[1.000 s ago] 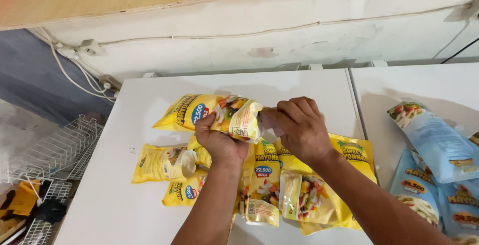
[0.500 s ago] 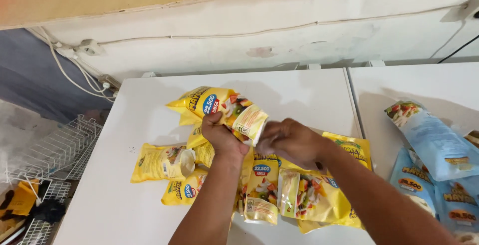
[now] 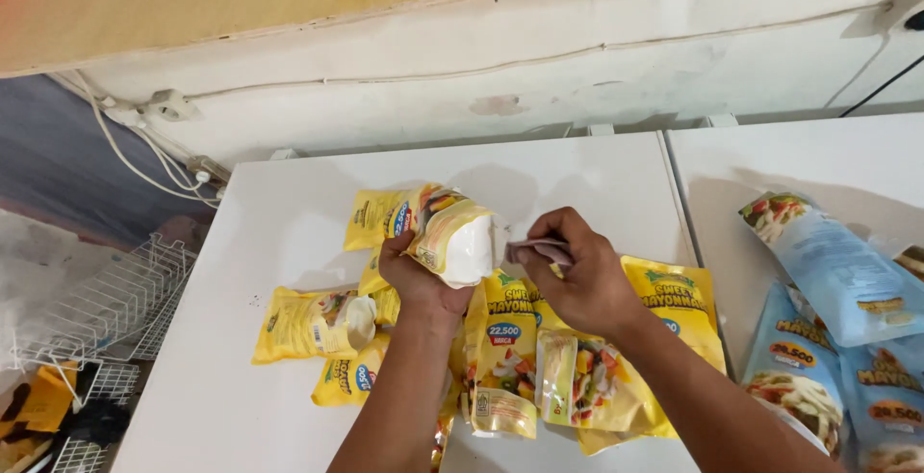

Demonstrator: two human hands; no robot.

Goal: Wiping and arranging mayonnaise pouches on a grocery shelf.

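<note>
While left fingers clamp a yellow pouch, right fingers pinch a small strip.

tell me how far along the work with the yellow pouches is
Looks done: several yellow pouches lie flat on the white tabletop, though what was done to them is unclear. In hand: the left hand holds one pouch up, and the right hand pinches a small strip beside it. Apparently left: the blue pouches on the right lie untouched.

Both hands raised, fingers curled closed
</note>
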